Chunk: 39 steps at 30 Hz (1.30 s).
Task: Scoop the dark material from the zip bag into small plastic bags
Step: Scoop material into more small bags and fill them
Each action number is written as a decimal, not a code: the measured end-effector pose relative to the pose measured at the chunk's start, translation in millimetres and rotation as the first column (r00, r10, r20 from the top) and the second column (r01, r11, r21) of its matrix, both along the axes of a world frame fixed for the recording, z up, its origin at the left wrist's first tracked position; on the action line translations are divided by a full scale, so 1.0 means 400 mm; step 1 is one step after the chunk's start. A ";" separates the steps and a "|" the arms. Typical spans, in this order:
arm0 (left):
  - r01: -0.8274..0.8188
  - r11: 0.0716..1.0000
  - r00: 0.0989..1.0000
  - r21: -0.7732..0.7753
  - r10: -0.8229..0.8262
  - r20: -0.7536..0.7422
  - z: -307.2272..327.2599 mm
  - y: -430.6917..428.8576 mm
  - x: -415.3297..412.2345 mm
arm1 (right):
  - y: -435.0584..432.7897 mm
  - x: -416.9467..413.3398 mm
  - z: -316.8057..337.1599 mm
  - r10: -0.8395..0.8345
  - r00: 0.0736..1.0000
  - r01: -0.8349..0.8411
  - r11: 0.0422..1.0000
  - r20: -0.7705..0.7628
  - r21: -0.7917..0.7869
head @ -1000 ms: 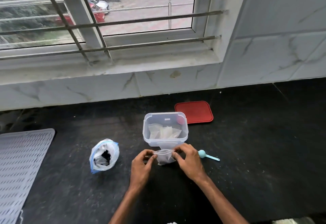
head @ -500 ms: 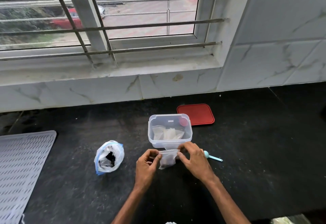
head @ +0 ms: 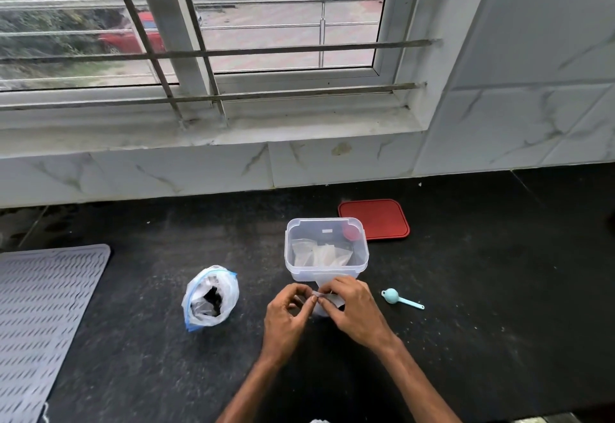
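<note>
A small plastic bag [head: 327, 303] is pinched at its top edge between the left hand [head: 289, 318] and the right hand [head: 353, 310], the fingertips of both closed on the film just in front of the clear container [head: 326, 249], in which more small bags are seen. The zip bag [head: 210, 298] with the dark material stands open on the counter [head: 482, 289], left of the hands; the teal scoop [head: 401, 300] lies to their right, untouched.

The thin mouth could slip or stay stuck shut if it is gripped too near 1 edge, and material would then be spilled at filling.

Compared with 0.5 s ago, the hands have been drawn closer together and the bag is bunched between them.
</note>
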<state>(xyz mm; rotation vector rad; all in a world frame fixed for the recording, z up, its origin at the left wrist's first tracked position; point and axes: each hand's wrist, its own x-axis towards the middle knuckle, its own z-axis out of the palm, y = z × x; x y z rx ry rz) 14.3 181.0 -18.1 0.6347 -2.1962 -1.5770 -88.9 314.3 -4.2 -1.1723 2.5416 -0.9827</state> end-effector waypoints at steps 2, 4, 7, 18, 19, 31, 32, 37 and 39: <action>-0.004 1.000 1.000 0.011 0.004 -0.011 0.003 -0.001 -0.004 | -0.004 -0.001 0.002 -0.014 1.000 0.014 1.000 0.010 -0.019; -0.007 1.000 1.000 0.021 0.007 -0.014 0.006 -0.002 -0.008 | -0.007 -0.005 0.004 -0.035 0.999 0.036 0.999 0.026 -0.040; 0.000 1.000 1.000 0.024 0.001 -0.012 0.007 -0.003 -0.014 | -0.008 -0.016 0.006 -0.064 0.997 0.065 0.997 0.030 -0.034; -0.036 0.997 0.999 0.071 0.036 -0.005 0.002 0.001 -0.025 | -0.007 -0.039 -0.004 -0.104 0.981 0.117 0.990 0.161 -0.078; -0.023 0.996 1.000 0.087 0.023 -0.006 -0.002 0.001 -0.024 | -0.008 -0.039 -0.003 -0.111 0.978 0.127 0.989 0.176 -0.080; 0.127 0.982 0.972 0.142 -0.151 0.178 -0.028 -0.011 -0.020 | -0.001 -0.062 0.014 -0.130 0.963 0.170 0.972 0.235 -0.162; 0.111 0.982 0.974 0.153 -0.138 0.180 -0.029 -0.013 -0.020 | 0.002 -0.065 0.015 -0.133 0.965 0.169 0.975 0.226 -0.147; 0.137 0.920 0.976 0.366 -0.188 0.109 -0.032 -0.003 -0.015 | 0.010 -0.073 0.010 -0.164 0.973 0.179 0.980 0.161 -0.090; 0.172 0.891 0.970 0.420 -0.229 0.087 -0.033 0.001 -0.014 | 0.008 -0.071 0.011 -0.142 0.982 0.152 0.986 0.125 -0.071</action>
